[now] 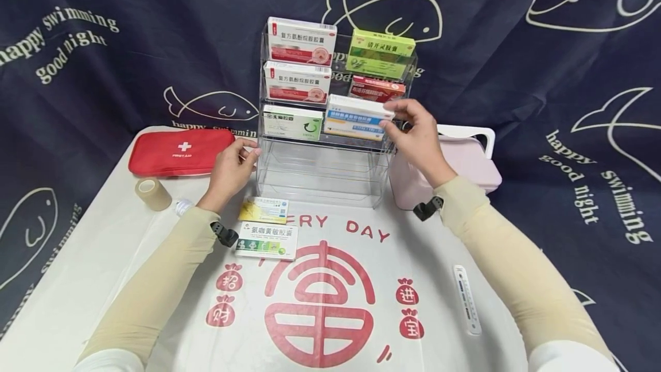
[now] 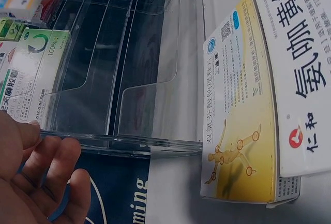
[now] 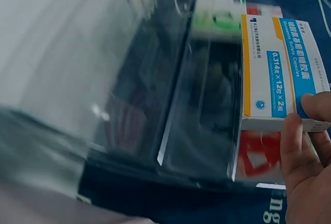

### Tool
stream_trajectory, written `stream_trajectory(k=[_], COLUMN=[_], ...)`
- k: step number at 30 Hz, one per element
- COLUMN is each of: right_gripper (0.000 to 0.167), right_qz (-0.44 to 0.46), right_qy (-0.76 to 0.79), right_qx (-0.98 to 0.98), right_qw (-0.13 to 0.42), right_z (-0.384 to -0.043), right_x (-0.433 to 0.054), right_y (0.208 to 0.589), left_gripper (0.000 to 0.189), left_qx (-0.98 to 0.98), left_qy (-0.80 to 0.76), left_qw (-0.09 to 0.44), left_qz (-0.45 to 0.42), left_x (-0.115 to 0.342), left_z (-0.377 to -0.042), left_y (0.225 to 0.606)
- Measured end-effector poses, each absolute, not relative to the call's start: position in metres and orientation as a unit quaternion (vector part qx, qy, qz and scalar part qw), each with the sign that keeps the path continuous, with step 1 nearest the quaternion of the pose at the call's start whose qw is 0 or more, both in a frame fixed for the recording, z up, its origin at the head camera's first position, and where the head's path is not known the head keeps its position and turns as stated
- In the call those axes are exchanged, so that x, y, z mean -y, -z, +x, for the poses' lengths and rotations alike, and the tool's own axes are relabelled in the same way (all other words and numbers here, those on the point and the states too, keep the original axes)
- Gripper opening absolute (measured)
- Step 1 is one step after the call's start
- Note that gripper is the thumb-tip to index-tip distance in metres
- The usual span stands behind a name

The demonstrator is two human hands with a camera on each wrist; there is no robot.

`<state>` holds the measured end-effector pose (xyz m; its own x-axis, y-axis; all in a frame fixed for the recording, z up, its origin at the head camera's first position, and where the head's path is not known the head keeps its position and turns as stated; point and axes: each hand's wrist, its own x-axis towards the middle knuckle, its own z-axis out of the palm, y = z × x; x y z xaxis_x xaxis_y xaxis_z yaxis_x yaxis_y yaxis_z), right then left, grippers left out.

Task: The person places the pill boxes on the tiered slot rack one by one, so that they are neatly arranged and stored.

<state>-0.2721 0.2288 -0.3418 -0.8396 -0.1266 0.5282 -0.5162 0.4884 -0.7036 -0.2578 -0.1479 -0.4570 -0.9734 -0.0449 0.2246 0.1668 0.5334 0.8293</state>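
Note:
My right hand pinches a white medicine box with blue and orange bands by its right end. The box is tilted at the right of the third tier of a clear acrylic display rack, overlapping a red box behind. In the right wrist view, thumb and fingers grip the corner of the box. My left hand touches the rack's left side, its fingers loosely bent. Beside it in the rack stands a white and green box.
Two red-and-white boxes and a lime green box fill upper tiers. A yellow box and a white-green box lie in front. Around are a red first-aid pouch, tape roll, pink case and thermometer.

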Motion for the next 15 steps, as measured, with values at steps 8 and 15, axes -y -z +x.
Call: stream_trajectory(k=[8,15], right_gripper=[0.024,0.023], right_qz=[0.191,0.213], right_qy=[-0.381,-0.357], right_qx=[0.871,0.876], right_qw=[0.246,0.245], right_z=[-0.297,-0.302], right_x=[-0.24,-0.24], right_y=[0.338,0.341], left_gripper=[0.024,0.023], left_qx=[0.868,0.867], left_qy=[0.483,0.484], left_qw=[0.111,0.112], left_qz=[-0.036,-0.036], left_x=[0.147,0.147], left_z=[-0.257,-0.257], left_y=[0.457,0.456])
